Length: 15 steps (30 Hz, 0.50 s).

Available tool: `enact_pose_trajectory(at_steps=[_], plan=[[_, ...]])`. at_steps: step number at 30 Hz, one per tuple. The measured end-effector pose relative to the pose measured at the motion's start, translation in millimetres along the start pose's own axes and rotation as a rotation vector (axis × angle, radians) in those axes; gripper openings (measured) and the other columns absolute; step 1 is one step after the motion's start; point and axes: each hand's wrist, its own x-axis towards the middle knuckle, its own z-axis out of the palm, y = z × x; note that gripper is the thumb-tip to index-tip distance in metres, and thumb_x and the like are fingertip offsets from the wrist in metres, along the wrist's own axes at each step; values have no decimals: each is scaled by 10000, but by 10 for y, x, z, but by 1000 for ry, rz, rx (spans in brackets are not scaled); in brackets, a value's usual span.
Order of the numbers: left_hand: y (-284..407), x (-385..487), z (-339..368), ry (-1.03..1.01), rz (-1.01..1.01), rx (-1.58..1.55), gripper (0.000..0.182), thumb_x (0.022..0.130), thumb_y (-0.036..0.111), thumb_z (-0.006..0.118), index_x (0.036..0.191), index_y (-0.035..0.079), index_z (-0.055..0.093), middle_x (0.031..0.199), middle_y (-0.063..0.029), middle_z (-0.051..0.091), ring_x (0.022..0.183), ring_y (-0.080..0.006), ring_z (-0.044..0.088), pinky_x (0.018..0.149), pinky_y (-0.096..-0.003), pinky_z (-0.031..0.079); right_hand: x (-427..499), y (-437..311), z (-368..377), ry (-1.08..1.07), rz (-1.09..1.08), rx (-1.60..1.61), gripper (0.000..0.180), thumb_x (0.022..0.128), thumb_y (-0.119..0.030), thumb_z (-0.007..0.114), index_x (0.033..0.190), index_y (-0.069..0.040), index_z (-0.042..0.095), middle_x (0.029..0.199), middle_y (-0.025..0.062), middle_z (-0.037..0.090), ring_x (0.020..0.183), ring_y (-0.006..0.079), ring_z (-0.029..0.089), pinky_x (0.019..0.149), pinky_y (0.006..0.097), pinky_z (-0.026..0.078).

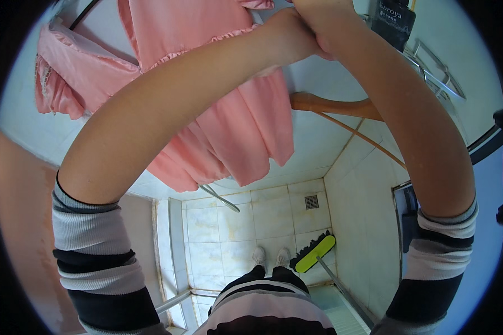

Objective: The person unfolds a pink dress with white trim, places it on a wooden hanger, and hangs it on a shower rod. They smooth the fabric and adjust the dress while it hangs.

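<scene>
My left hand (297, 39) and my right hand (325, 19) meet at the top edge of the view, the right overlapping the left. Their fingers are mostly cut off or hidden, so what they grip cannot be told. Behind my left forearm hangs a pink satin dress (251, 121) with a gathered waist seam and short puffed sleeves. Its upper part runs out of view at the top. To the right of its skirt is a brown wooden clothes hanger (335, 105) with a thin lower bar, partly hidden by my right forearm.
At upper right, a black bottle (394, 25) bearing writing stands by a chrome wall rack (440, 79). Below, a broom (316, 253) with a lime-green head and black bristles rests on the tiled floor (234, 222) beside my feet. A floor drain (312, 202) lies near the tiled wall (356, 217).
</scene>
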Motion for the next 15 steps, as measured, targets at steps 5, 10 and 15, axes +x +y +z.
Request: enact_pose_trajectory(at_steps=[5,10,15], plan=[[-55,0,19,36,91,89,288,854,42,607,1137,43,552,1060,-90,615,987,-181,574,808,-315,496,117,25,27,18,-71,-144,401,717,-171,644,956,147,588,917,332,618,904,432,630,728,443,496],[-84,-30,74,57,79,131,303,868,64,606,1163,39,541,1083,-95,610,1022,-183,561,815,-319,488,224,127,15,22,-210,-227,366,713,-144,625,942,141,597,933,347,609,937,458,608,757,438,496],[63,-10,46,69,-40,173,283,869,65,603,1147,43,550,1090,-91,606,1029,-173,552,826,-315,478,282,172,18,7,-188,-215,355,723,-145,624,937,137,600,939,348,609,952,454,605,771,436,498]])
